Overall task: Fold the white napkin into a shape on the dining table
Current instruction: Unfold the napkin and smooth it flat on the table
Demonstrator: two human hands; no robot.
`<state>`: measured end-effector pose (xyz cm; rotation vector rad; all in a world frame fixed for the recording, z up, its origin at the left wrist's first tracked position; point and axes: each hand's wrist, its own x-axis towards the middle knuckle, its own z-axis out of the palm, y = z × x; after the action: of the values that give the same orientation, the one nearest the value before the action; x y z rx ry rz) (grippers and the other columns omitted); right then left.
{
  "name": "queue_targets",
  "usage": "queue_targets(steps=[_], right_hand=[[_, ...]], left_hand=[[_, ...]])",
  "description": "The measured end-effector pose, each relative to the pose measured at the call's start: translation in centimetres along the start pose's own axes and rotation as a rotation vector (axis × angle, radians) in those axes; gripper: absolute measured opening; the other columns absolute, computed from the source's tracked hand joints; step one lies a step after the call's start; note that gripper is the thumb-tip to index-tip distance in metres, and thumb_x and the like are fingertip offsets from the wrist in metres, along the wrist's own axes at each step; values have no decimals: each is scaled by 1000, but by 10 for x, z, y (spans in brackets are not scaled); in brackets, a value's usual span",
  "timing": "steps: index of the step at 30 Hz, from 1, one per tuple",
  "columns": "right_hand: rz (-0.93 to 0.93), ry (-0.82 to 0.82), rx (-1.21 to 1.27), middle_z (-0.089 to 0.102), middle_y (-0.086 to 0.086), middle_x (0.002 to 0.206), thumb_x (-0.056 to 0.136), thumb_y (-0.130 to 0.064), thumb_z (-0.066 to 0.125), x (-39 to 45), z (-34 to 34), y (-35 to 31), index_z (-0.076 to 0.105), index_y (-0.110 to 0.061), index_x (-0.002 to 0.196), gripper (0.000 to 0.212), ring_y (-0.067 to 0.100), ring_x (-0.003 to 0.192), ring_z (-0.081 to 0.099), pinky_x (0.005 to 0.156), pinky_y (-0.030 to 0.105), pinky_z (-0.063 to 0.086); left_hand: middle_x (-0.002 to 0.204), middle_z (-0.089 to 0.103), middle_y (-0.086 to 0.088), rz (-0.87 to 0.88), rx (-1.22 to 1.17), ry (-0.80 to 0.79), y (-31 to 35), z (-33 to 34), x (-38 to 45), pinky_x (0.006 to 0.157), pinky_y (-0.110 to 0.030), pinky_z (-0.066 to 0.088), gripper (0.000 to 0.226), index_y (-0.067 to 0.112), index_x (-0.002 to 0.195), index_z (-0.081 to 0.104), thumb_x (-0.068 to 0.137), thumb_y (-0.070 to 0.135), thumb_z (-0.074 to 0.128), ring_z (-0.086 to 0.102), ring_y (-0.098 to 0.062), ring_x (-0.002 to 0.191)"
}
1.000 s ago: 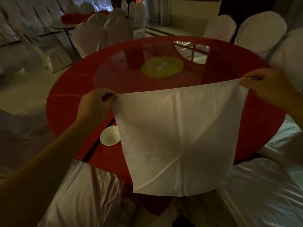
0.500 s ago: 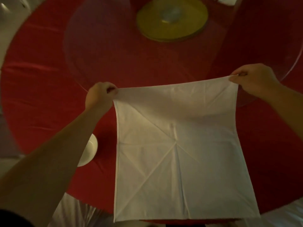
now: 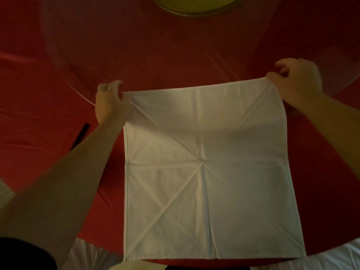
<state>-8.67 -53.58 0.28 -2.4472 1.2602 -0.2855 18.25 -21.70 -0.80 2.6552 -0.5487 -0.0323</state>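
Observation:
The white napkin (image 3: 206,172) is spread open as a square over the red tablecloth of the dining table (image 3: 48,117), with crease lines crossing at its middle. Its near edge reaches the table's front rim. My left hand (image 3: 109,102) pinches the far left corner. My right hand (image 3: 296,80) pinches the far right corner. The far edge is stretched taut between both hands.
A glass turntable (image 3: 136,45) covers the table's middle, with a yellow disc (image 3: 196,6) at its centre, at the top edge of the view. A dark strip (image 3: 79,136) lies beside my left forearm. White chair covers (image 3: 331,258) show below the table's rim.
The napkin went from hanging in the air before me to lying spread on the table. My view tilted down and closer; the small white dish at the left is now out of sight.

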Motion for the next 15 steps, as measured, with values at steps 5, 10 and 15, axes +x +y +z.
queue_targets(steps=[5,10,15], right_hand=[[-38,141,46,55,20,123,90,-34,49,-50,1,-22,57,-13,126,42,37,116,45,93,43,39],[-229,34,185,61,20,118,90,-18,57,-171,29,-69,63,-4,118,32,35,112,52,94,40,44],[-356,-111,174,58,18,132,95,-20,46,-287,65,-92,59,-3,126,37,31,123,53,106,35,39]], left_hand=[[134,49,-13,150,-55,97,19,-5,-56,99,-38,41,41,12,135,46,94,21,49,43,-26,124],[147,42,-12,337,-103,-128,36,11,-179,113,-48,29,40,10,137,46,98,19,43,28,-27,140],[159,13,-6,412,24,-374,13,21,-274,119,-44,5,51,15,149,22,102,34,22,-5,-19,144]])
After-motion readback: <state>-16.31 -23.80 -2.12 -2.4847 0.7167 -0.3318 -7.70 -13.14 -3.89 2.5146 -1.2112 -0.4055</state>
